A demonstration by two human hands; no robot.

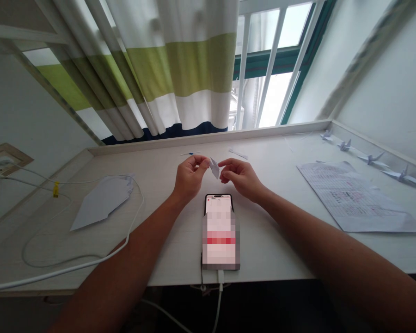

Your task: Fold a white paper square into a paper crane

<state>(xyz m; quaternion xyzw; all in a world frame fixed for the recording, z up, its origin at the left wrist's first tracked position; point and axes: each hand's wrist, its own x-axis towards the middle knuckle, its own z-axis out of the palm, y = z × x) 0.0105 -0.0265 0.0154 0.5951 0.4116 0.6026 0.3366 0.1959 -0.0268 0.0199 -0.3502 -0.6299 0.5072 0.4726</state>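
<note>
A small piece of folded white paper is pinched between the thumb and index finger of my left hand, above the middle of the desk. Just to its right is my right hand, index finger stretched toward the paper and apart from the thumb. Whether those fingertips touch the paper I cannot tell. Below both hands lies a phone with its screen lit and partly blurred out. Folded paper cranes stand in a row along the desk's right edge.
White paper sheets lie at left, near a looping white cable that crosses my left forearm. A printed sheet is at right. Paper strips lie behind my hands. A charging cable runs off the front edge. Curtains hang behind.
</note>
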